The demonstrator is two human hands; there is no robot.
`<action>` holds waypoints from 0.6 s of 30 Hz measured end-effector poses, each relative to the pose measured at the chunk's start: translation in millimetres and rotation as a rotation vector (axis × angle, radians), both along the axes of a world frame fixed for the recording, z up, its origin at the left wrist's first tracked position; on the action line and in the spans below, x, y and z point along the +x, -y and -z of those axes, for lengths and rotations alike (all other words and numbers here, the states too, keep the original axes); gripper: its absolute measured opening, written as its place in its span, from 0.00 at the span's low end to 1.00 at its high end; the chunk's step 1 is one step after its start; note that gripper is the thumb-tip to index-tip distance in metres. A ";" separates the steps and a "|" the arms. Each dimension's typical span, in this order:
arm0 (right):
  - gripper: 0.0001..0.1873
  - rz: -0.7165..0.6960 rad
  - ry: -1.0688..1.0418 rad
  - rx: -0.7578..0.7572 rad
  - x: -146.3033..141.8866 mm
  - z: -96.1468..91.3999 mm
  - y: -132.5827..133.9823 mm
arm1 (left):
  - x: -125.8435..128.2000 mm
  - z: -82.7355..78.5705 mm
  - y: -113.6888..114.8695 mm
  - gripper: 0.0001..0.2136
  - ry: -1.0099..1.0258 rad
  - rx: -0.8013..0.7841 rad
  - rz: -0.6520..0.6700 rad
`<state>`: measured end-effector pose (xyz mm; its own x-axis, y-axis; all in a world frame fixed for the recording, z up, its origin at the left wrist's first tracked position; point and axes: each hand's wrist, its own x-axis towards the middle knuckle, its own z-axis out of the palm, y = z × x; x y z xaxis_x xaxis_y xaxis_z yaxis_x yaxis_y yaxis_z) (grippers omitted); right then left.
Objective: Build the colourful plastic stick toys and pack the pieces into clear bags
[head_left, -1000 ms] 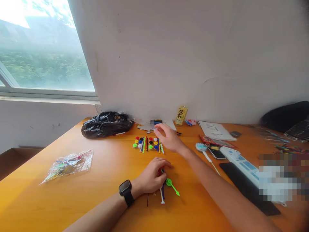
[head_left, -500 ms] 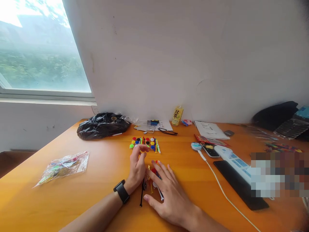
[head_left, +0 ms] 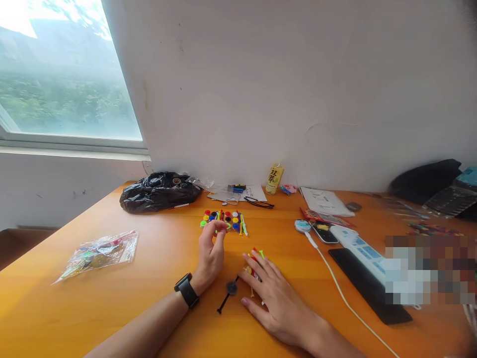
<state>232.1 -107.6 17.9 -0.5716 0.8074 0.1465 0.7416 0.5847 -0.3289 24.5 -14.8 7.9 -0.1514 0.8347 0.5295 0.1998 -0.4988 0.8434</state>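
My left hand, with a black watch on its wrist, rests on the table with fingers curled inward. What its fingers hold, if anything, is hidden. Just beyond it lie rows of small coloured discs and thin plastic sticks. My right hand is spread palm down over a small pile of coloured plastic pieces, partly hidden under its fingers. Between my hands lies a black stick with a dark grey disc on it.
A clear bag of coloured parts lies at left. Behind are a black plastic bag, glasses and a yellow can. To the right are a white cable, a power strip and a black flat slab.
My right hand has slid right along with the pile of pieces. The black stick with the grey disc now lies apart, in fuller view. My left hand has barely moved.
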 end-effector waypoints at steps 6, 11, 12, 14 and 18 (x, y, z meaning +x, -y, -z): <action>0.20 0.232 -0.067 0.029 53.3 12.2 -26.4 | 2.4 -0.4 2.1 0.07 -0.093 0.037 -0.014; 0.15 0.331 -0.110 0.100 71.8 23.0 -79.9 | 4.9 -2.7 5.2 0.06 -0.203 0.073 0.019; 0.14 0.342 -0.115 0.133 73.0 24.0 -92.3 | 5.1 -2.6 5.3 0.05 -0.217 0.079 0.029; 0.11 0.325 -0.126 0.202 74.2 25.3 -116.6 | 5.3 -1.8 4.8 0.06 -0.232 0.082 0.047; 0.13 0.331 -0.103 0.254 73.0 29.5 -156.1 | 5.0 0.6 3.6 0.07 -0.253 0.059 0.072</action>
